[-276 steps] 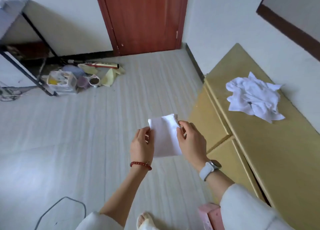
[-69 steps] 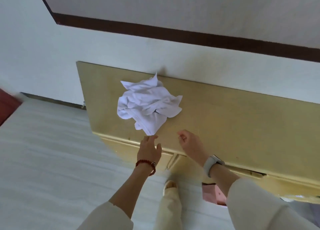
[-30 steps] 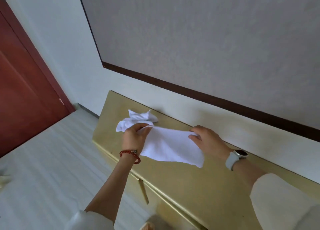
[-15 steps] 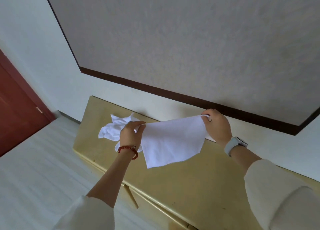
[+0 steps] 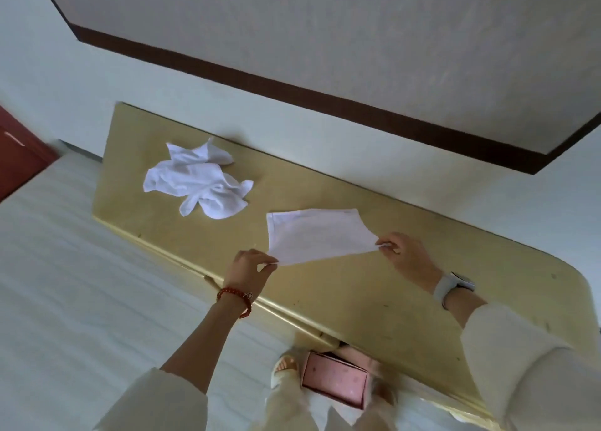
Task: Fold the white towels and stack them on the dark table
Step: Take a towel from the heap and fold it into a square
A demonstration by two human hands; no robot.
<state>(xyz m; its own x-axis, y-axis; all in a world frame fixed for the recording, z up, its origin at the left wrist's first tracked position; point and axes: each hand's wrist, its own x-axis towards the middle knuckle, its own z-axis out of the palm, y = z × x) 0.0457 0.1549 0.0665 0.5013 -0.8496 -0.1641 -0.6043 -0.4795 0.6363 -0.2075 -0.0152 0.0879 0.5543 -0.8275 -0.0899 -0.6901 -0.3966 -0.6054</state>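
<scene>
Head view looks down on your two hands stretching one white towel (image 5: pixel 317 235) over the yellow tabletop (image 5: pixel 341 294). Your left hand (image 5: pixel 248 269) pinches the towel's near left corner between thumb and fingertips, just over the tabletop's front edge. Your right hand (image 5: pixel 408 256) pinches the right corner, fingers curled round the cloth, out over the tabletop. Between them the towel lies spread and nearly flat, its far edge toward the wall; whether it rests fully on the surface you cannot tell. To its left, apart from it, a crumpled pile of white towels (image 5: pixel 198 180) sits on the tabletop near the wall. Your left wrist wears a red bead bracelet (image 5: pixel 234 297), your right a pale watch (image 5: pixel 453 287). Below the tabletop's front edge, a pink box (image 5: pixel 335 383) sits beside your slippered foot (image 5: pixel 286 365) on the pale floor (image 5: pixel 81 284).
</scene>
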